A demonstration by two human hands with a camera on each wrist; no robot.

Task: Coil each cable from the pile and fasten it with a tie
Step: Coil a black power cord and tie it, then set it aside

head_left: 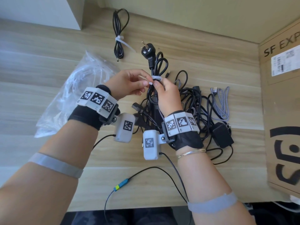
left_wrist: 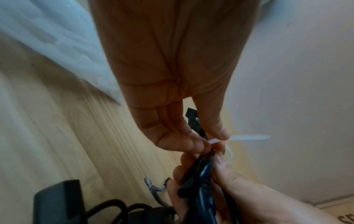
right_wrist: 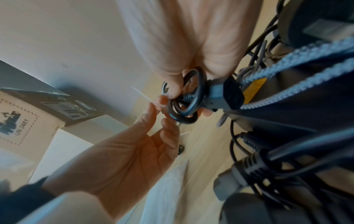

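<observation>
Your right hand grips the coiled black power cable just below its loops, holding the bundle above the worktop; the three-pin plug points away from you. A white zip tie is wrapped around the coil just above your right fingers. Your left hand pinches the free end of that tie between thumb and forefinger, right beside the coil.

The step in hand is fastening: the coil looks formed and the tie is looped, but whether the tail has passed through the locking head cannot be told from these views. The next move calls for a steady pull on the tail with your left hand while your right hand keeps the loops compressed, so the strands do not spring apart before the tie locks.

One thin black cable already lies tied at the far side of the worktop. The pile of loose cables sits beneath your right wrist, with a grey braided cable and a black power adapter at its right edge. A clear plastic bag, apparently holding spare ties, lies to the left.
</observation>
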